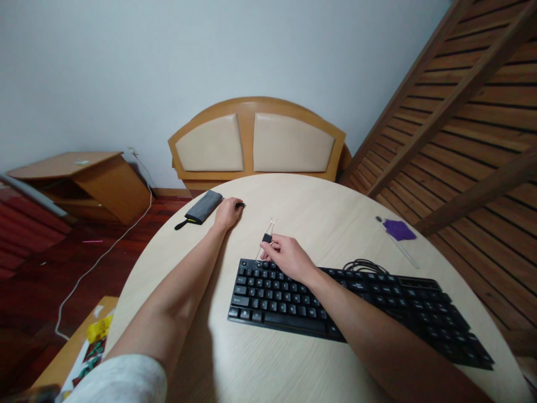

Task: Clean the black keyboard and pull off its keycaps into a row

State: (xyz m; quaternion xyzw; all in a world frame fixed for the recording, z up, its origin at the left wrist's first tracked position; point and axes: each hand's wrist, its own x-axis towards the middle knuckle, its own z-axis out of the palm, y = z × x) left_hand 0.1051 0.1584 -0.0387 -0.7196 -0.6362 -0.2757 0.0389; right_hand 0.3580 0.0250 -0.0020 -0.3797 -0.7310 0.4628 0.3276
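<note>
My right hand (289,254) is closed on a black binder clip (267,238) with long wire handles, pinched between thumb and fingers. It holds the clip over the top left edge of a black keyboard (289,323). Farther back on the table, my left hand (227,213) has its fingers closed around a small black object (240,205), whose kind is mostly hidden by the fingers. Just left of that hand lies a grey folded cloth pouch (205,206) with a black strap.
On the right of the round table (327,204) lie a purple cloth (400,230) and a thin brush (398,245). A coiled black cable (366,265) sits behind the keyboard. A headboard (289,143) stands beyond the table, a wooden cabinet (100,187) at left.
</note>
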